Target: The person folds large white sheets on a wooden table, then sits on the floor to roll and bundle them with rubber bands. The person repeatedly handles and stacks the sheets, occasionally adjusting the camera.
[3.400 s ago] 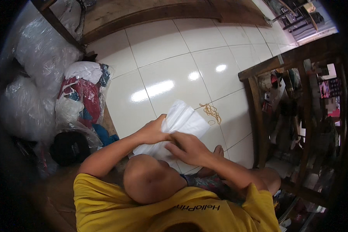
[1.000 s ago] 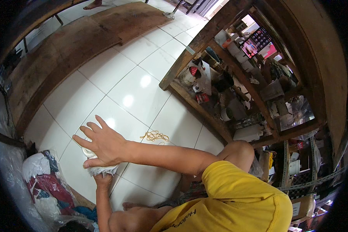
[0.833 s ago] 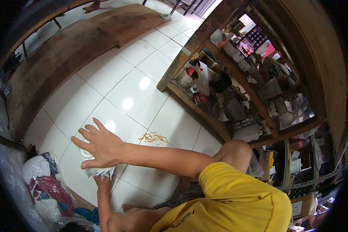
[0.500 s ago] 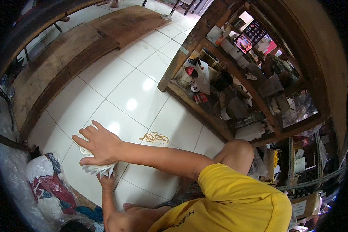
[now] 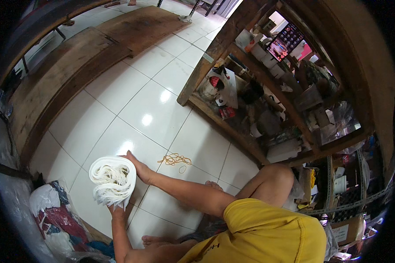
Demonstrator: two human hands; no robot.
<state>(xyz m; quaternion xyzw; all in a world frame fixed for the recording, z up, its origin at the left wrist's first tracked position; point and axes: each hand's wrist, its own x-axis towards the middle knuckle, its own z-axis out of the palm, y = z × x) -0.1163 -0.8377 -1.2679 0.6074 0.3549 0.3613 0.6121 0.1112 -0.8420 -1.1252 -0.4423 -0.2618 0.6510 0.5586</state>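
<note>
The white roll [image 5: 114, 179] partly hides the left hand [image 5: 116, 211].

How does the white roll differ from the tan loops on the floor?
The roll is bulky, with many folded layers, while the loops are thin and stringy. The roll is white; the loops are tan. The roll is held between the left hand and right hand, while the loops lie untouched on the floor, mostly tangled. Both show curved shapes.
</note>
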